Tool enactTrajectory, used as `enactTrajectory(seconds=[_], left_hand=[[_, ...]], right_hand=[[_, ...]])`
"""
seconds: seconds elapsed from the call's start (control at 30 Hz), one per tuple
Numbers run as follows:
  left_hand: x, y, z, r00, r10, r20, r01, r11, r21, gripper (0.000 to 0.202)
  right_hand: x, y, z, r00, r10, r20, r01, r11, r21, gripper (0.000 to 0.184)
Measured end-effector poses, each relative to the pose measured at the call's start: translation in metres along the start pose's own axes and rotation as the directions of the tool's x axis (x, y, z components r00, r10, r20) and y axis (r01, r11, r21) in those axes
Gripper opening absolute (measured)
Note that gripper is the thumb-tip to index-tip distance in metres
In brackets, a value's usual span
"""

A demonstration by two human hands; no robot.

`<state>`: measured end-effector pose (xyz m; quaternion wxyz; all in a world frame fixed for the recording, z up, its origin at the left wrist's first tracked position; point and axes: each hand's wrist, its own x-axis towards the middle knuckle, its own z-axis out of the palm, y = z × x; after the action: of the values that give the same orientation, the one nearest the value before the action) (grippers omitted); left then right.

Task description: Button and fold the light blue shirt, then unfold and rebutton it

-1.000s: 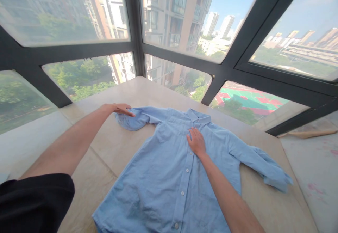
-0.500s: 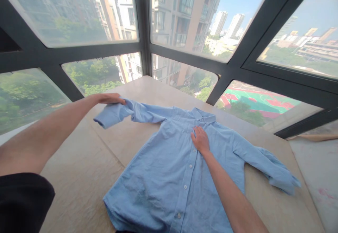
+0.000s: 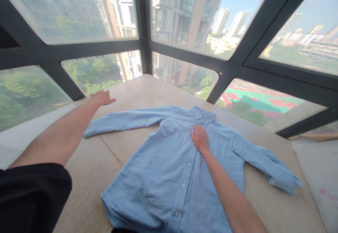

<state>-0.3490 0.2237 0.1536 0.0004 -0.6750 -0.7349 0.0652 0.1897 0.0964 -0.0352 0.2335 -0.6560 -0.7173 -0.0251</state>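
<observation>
A light blue button-up shirt (image 3: 158, 159) lies front side up, its collar (image 3: 203, 115) toward the window corner and white buttons down the middle. My right hand (image 3: 200, 138) rests on the chest just below the collar, fingers stretched and lying on the cloth. My left hand (image 3: 102, 97) is raised beyond the left-side sleeve (image 3: 124, 120), apart from it and holding nothing; its fingers are loosely extended and partly hidden by the hand. That sleeve lies stretched out flat to the left. The right-side sleeve (image 3: 266, 162) is bent and rumpled near its cuff.
The shirt lies on a beige stone-like surface (image 3: 87, 176) with a seam running through it. Dark window frames (image 3: 144, 21) meet at a corner behind it and slope along both sides. A white surface (image 3: 317, 169) borders the right edge.
My left hand has let go of the left-side sleeve and moved slightly left. The sleeve, folded and lifted before, now lies straight and flat. My right hand has stayed on the chest.
</observation>
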Motion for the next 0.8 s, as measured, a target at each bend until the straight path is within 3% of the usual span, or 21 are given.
enactTrajectory(seconds=[0.07,0.17,0.23,0.27,0.3,0.33,0.37,0.43,0.47,0.5,0.57,0.8], left_hand=[[-0.002,0.026,0.011,0.992,0.118,0.047,-0.117,0.993,-0.024,0.101],[-0.012,0.079,0.032,0.933,0.351,0.084,-0.347,0.936,-0.061,0.094],[-0.024,0.117,0.049,0.811,0.579,0.083,-0.568,0.813,-0.126,0.094],[-0.029,0.135,0.057,0.750,0.652,0.107,-0.634,0.756,-0.164,0.091],[-0.035,0.151,0.066,0.716,0.685,0.136,-0.655,0.727,-0.207,0.087],[-0.039,0.164,0.074,0.728,0.668,0.153,-0.626,0.740,-0.246,0.086],[-0.041,0.174,0.082,0.795,0.589,0.145,-0.540,0.796,-0.273,0.087],[-0.042,0.184,0.096,0.937,0.321,0.135,-0.271,0.916,-0.297,0.089],[-0.040,0.185,0.103,0.974,0.185,0.129,-0.141,0.946,-0.292,0.090],[-0.037,0.184,0.108,0.989,0.086,0.121,-0.049,0.959,-0.278,0.090],[-0.029,0.178,0.118,0.995,0.023,0.093,0.000,0.972,-0.237,0.090],[0.000,0.155,0.131,0.989,0.145,0.021,-0.139,0.975,-0.175,0.082]], right_hand=[[0.000,0.000,0.000,1.000,0.004,0.003,-0.004,1.000,-0.004,0.042],[0.000,-0.002,-0.001,1.000,0.011,0.014,-0.011,1.000,-0.018,0.041],[0.000,-0.002,-0.002,1.000,0.014,0.018,-0.014,1.000,-0.024,0.041],[0.000,-0.002,-0.002,1.000,0.015,0.018,-0.014,1.000,-0.025,0.041],[0.000,-0.002,-0.003,1.000,0.015,0.018,-0.014,1.000,-0.026,0.041],[0.000,-0.002,-0.003,1.000,0.016,0.018,-0.015,1.000,-0.026,0.041],[0.000,-0.002,-0.003,1.000,0.017,0.019,-0.017,1.000,-0.026,0.041],[0.000,-0.002,-0.002,1.000,0.018,0.020,-0.018,1.000,-0.024,0.041],[0.000,-0.001,-0.001,1.000,0.017,0.019,-0.016,1.000,-0.021,0.041],[0.000,-0.001,-0.001,1.000,0.014,0.019,-0.014,1.000,-0.018,0.042],[0.000,0.000,0.000,1.000,0.010,0.019,-0.009,1.000,-0.009,0.042],[-0.001,0.002,0.000,0.999,0.017,0.027,-0.017,1.000,0.020,0.043]])
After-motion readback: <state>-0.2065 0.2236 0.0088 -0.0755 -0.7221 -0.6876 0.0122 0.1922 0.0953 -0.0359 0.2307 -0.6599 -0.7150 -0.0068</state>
